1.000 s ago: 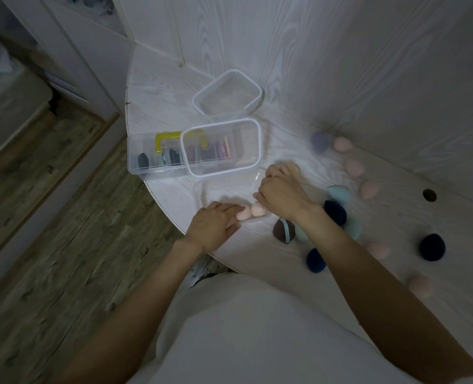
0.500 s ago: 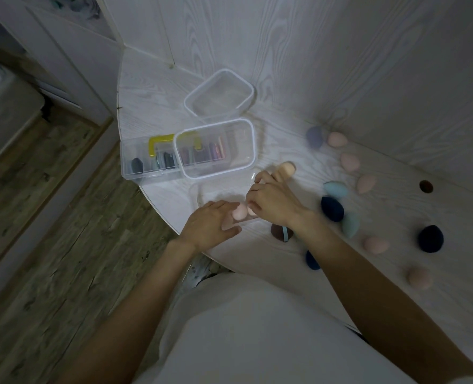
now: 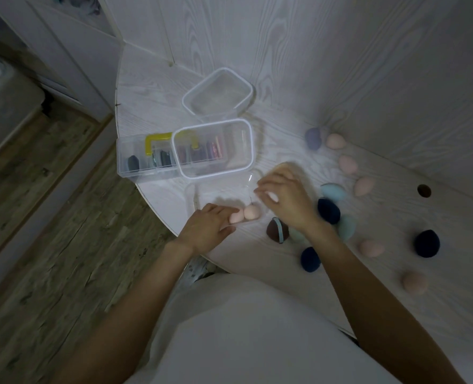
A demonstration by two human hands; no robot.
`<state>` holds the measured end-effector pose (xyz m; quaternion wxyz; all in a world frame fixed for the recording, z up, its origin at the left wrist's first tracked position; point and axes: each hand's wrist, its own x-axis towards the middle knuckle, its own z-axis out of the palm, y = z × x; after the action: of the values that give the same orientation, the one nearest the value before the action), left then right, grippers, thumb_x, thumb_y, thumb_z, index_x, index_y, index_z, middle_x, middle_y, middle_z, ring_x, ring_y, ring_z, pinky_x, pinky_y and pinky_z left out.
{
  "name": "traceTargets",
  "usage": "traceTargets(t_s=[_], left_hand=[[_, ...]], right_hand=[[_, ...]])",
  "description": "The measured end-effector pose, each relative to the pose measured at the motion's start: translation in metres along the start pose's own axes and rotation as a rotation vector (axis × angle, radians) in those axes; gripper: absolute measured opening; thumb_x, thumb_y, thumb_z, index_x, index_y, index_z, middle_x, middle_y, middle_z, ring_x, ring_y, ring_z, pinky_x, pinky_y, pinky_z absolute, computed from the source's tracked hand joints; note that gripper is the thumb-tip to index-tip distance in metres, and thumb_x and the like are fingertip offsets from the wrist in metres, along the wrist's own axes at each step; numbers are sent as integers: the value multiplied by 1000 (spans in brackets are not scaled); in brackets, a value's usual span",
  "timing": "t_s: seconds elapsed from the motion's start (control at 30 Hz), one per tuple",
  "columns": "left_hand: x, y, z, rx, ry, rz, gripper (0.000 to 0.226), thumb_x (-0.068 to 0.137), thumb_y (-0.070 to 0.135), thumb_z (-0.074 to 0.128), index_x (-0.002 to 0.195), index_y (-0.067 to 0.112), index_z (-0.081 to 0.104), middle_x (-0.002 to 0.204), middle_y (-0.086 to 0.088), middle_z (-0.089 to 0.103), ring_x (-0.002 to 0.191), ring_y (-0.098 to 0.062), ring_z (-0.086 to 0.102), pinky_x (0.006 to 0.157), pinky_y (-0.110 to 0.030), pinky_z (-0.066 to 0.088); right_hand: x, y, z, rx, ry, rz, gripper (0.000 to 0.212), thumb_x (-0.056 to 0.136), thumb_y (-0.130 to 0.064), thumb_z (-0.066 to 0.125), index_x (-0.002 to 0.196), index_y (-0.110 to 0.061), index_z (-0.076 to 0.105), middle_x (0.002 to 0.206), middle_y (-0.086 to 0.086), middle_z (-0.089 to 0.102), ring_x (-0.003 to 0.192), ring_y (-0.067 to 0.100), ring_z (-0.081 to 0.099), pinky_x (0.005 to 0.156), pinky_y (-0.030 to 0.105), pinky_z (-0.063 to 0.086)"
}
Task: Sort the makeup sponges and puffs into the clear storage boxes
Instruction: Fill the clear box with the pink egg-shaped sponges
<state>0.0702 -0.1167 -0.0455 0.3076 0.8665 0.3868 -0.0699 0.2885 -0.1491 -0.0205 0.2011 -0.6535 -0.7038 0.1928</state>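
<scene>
A small clear box (image 3: 202, 194) sits near the table's front edge with two pink sponges (image 3: 245, 215) in it. My left hand (image 3: 206, 230) grips its near side, fingertips against a sponge. My right hand (image 3: 286, 199) hovers just right of the box with loosely curled fingers. A pale patch shows under them, and I cannot tell if it is a sponge. A beige sponge (image 3: 284, 169) lies just beyond that hand. Loose sponges lie to the right: pink (image 3: 347, 163), light blue (image 3: 333, 191), navy (image 3: 328, 210), brown with a blue stripe (image 3: 277, 230).
A white-rimmed clear box (image 3: 250, 151) sits on a divided organiser (image 3: 146, 169) with a yellow handle. Another clear box (image 3: 217, 76) stands behind. More sponges, navy (image 3: 426, 243) and beige (image 3: 414, 282), lie far right. There is a hole (image 3: 423, 190) in the table. The floor drops away on the left.
My right hand has drawn back to the right, away from the two pink sponges. My left hand and the small box have stayed put.
</scene>
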Motion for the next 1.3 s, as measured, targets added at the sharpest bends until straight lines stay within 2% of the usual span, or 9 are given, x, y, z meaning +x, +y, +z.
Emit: traceTargets(t_s=[0.1,0.27,0.37,0.5,0.6,0.7,0.9,1.1,1.3], left_hand=[[0,-1,1,-24,-5,-13,49,95,39,46,140,26,35,140,4,46,126,-19,37,97,-35,37],[1,-1,2,-20,-2,-20,48,94,39,47,139,25,38,141,5,44,126,-19,37,100,-36,37],[1,-2,3,-13,-3,-22,49,94,40,47,140,26,37,142,6,43,126,-19,37,101,-36,36],[3,-3,3,-7,-6,-22,49,94,41,47,140,26,37,143,5,43,126,-19,38,100,-35,37],[2,-3,4,3,0,-21,49,94,41,46,140,26,38,142,6,43,126,-20,38,101,-36,37],[3,-4,4,26,7,-11,49,94,43,46,139,27,39,142,6,44,125,-21,40,100,-37,38],[4,-4,2,38,10,-11,51,92,44,49,139,27,39,143,6,44,124,-21,42,99,-37,40],[1,-3,3,57,30,4,49,94,43,46,139,26,39,143,6,43,125,-21,41,99,-37,39],[-1,1,2,73,52,15,48,95,40,45,140,24,39,145,6,41,125,-22,40,99,-38,40]], right_hand=[[8,34,-13,-38,214,197,23,83,-3,58,102,-11,69,105,7,68,103,28,56,93,36,43],[37,56,-5,-331,-222,133,64,80,1,56,138,-23,42,141,0,44,126,25,36,102,35,25],[38,61,0,-398,-202,174,51,86,-3,53,133,-22,47,134,4,49,117,25,41,95,32,27],[13,36,-22,29,100,383,32,79,-9,65,108,-13,52,109,4,57,94,22,56,74,31,44],[-2,-5,-28,401,128,341,38,77,-10,70,109,-19,50,106,-5,58,89,11,57,73,24,48],[1,-22,-2,166,32,126,32,76,-19,71,104,-22,57,106,-5,59,93,14,53,79,27,42],[23,-26,34,-515,-12,70,36,54,-32,83,77,-11,67,81,6,61,76,26,54,71,32,36],[27,-29,37,-523,-29,121,34,53,-36,84,72,-11,69,87,7,58,80,26,53,70,32,42],[23,-23,33,-374,-1,169,25,79,-30,63,89,-11,74,114,4,54,102,26,44,85,30,28]])
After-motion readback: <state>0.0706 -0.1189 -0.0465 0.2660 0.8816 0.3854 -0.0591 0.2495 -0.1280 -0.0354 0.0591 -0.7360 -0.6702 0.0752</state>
